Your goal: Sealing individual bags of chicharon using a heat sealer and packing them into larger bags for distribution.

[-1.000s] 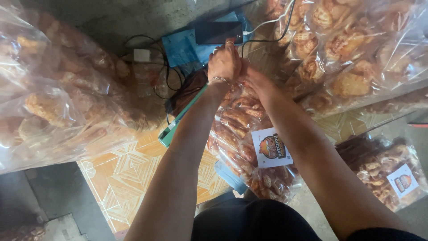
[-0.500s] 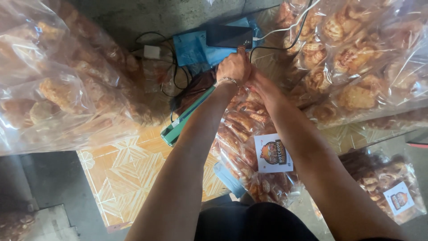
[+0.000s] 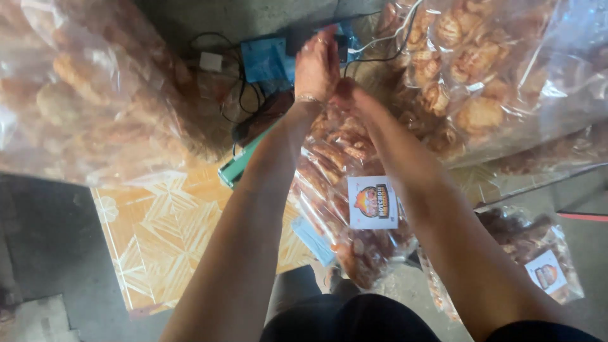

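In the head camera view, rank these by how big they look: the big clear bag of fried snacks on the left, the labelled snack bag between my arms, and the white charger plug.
1. big clear bag
2. labelled snack bag
3. white charger plug

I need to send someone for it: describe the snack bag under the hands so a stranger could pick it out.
Start at the orange patterned board on the floor. The bag of snacks lies along its right edge, its far end gathered by the left hand and right hand. Unlike the huge unlabelled sacks around, it is small with a white square label.
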